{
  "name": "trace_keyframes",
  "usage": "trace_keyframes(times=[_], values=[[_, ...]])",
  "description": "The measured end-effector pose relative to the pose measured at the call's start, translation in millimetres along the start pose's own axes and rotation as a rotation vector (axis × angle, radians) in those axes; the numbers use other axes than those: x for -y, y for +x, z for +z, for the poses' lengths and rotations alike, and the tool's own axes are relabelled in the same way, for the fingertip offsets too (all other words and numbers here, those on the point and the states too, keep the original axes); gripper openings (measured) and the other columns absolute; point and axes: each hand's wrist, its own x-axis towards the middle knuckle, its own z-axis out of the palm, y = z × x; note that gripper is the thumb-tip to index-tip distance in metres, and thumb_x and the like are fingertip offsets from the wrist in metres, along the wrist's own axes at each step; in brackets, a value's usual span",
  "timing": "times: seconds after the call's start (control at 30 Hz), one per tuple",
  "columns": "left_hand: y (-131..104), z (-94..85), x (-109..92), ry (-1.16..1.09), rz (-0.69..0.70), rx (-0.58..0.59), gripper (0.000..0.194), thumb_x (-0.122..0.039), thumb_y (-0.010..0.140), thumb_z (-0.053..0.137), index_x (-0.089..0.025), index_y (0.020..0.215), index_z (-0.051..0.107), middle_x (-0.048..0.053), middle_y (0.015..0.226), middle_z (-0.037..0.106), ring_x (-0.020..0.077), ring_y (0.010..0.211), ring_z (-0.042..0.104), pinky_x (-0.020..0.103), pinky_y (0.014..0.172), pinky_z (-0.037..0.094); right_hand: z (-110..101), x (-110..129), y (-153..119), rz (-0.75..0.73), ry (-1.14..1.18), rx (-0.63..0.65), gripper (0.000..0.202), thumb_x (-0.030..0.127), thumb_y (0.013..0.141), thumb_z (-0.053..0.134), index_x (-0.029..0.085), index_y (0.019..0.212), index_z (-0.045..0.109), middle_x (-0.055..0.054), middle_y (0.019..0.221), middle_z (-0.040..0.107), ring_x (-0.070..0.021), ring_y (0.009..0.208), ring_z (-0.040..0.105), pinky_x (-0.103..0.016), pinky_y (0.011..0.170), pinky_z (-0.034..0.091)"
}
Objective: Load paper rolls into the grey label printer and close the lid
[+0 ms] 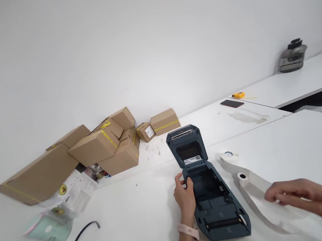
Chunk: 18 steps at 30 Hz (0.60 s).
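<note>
Dark blue-grey plastic forms the label printer (217,210), which stands on the white table (126,220) in the head view. Its long axis slants from the far left to the near right, with the raised lid (186,146) at the far end and a black roller (224,222) across the near end. The left hand (185,197) is clamped on the printer's left edge, the thumb over the rim of the open bay, and is the nearer of the hands. The right hand (301,193), its fingers curled, is over the loose paper strip (252,203), to the right of the printer and apart from it; blur hides whether it pinches the paper. Between that hand and the printer, nearer the printer, is the paper roll (246,179), its dark core facing up. A second, flatter coil (233,158) lies just beyond. Farther left are cardboard boxes (93,147); what they contain cannot be seen.
</note>
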Motion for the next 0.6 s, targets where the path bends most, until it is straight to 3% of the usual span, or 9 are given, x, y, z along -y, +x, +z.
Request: trace_keyframes(times=[0.07, 0.13, 0.2, 0.3, 0.4, 0.53, 0.6], values=[[0, -0.7, 0, 0.004, 0.002, 0.005, 0.042, -0.045, 0.092, 0.045, -0.022, 0.126, 0.053, 0.01, 0.105, 0.072, 0.0256, 0.095, 0.067, 0.034, 0.081, 0.045, 27, -13, -2, 0.11, -0.027, -0.002, 0.037, 0.064, 0.083, 0.054, 0.038, 0.093, 0.079, -0.01, 0.105, 0.078, -0.0381, 0.1, 0.072, -0.049, 0.086, 0.061], [0, -1.7, -1, 0.012, 0.011, 0.008, 0.043, -0.045, 0.092, 0.045, -0.022, 0.127, 0.052, 0.01, 0.105, 0.072, 0.0257, 0.097, 0.066, 0.034, 0.081, 0.045, 47, -32, 5, 0.199, -0.053, -0.108, 0.041, 0.064, 0.081, 0.054, 0.034, 0.094, 0.078, -0.009, 0.109, 0.078, -0.0413, 0.105, 0.07, -0.056, 0.091, 0.057], [-1, -2.8, -2, 0.021, 0.023, 0.01, 0.043, -0.045, 0.092, 0.044, -0.022, 0.128, 0.052, 0.009, 0.102, 0.072, 0.0255, 0.095, 0.066, 0.034, 0.081, 0.045, 61, -49, 16, 0.221, -0.04, -0.232, 0.042, 0.062, 0.08, 0.056, 0.031, 0.101, 0.075, -0.01, 0.114, 0.076, -0.0406, 0.108, 0.069, -0.055, 0.094, 0.056], [-2, -4.4, -3, 0.032, 0.049, 0.018, 0.043, -0.043, 0.094, 0.041, -0.026, 0.132, 0.052, 0.006, 0.096, 0.072, 0.0246, 0.092, 0.066, 0.035, 0.082, 0.044, 75, -58, 33, 0.22, 0.04, -0.312, 0.051, 0.06, 0.078, 0.06, 0.028, 0.117, 0.067, -0.011, 0.126, 0.071, -0.0359, 0.115, 0.067, -0.047, 0.097, 0.056], [-3, -5.4, -3, 0.04, 0.082, 0.026, 0.04, -0.04, 0.095, 0.041, -0.03, 0.131, 0.053, 0.002, 0.093, 0.072, 0.0232, 0.094, 0.066, 0.035, 0.088, 0.043, 86, -48, 45, 0.223, 0.02, -0.351, 0.06, 0.063, 0.074, 0.062, 0.024, 0.12, 0.065, -0.012, 0.126, 0.071, -0.0353, 0.113, 0.068, -0.044, 0.093, 0.057], [-4, -4.8, -3, 0.051, 0.104, 0.019, 0.036, -0.039, 0.095, 0.04, -0.03, 0.125, 0.057, 0.002, 0.099, 0.073, 0.0225, 0.092, 0.066, 0.036, 0.091, 0.044, 90, -24, 49, 0.2, 0.006, -0.339, 0.057, 0.067, 0.077, 0.057, 0.023, 0.109, 0.072, -0.008, 0.095, 0.077, -0.0324, 0.086, 0.072, -0.042, 0.075, 0.059], [-4, -4.1, -3, 0.056, 0.115, 0.013, 0.033, -0.038, 0.095, 0.04, -0.029, 0.118, 0.062, 0.003, 0.104, 0.073, 0.0226, 0.094, 0.066, 0.036, 0.091, 0.044, 85, -6, 44, 0.141, 0.084, -0.289, 0.056, 0.066, 0.082, 0.052, 0.024, 0.111, 0.072, -0.007, 0.088, 0.077, -0.0317, 0.084, 0.071, -0.04, 0.072, 0.059]])
